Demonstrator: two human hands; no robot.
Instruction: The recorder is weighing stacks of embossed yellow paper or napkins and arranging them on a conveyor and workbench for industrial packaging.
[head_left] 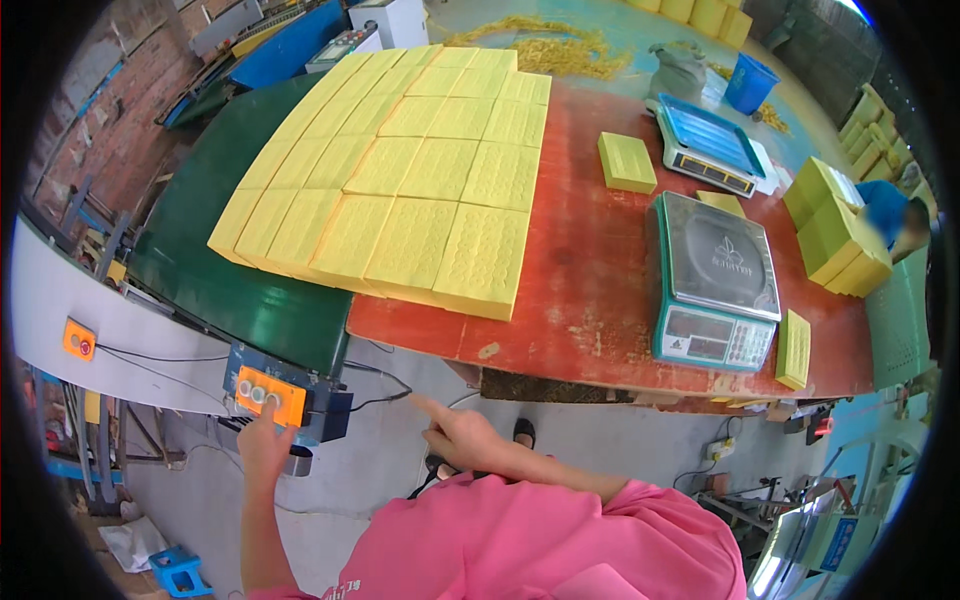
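Red-brown worktable (590, 270) next to a green conveyor belt (220, 280), loaded with rows of flat yellow slabs (410, 170) spilling across both. Also two weighing scales (715, 280), plus a few loose yellow blocks (627, 162).

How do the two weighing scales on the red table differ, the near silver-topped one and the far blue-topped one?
The near teal digital scale has a bare shiny steel platform; the far white scale carries a blue tray on top. The near one looks larger and sits at the table's front edge, the far one further back, beside a single yellow block. Both have front keypads, and neither holds a block.
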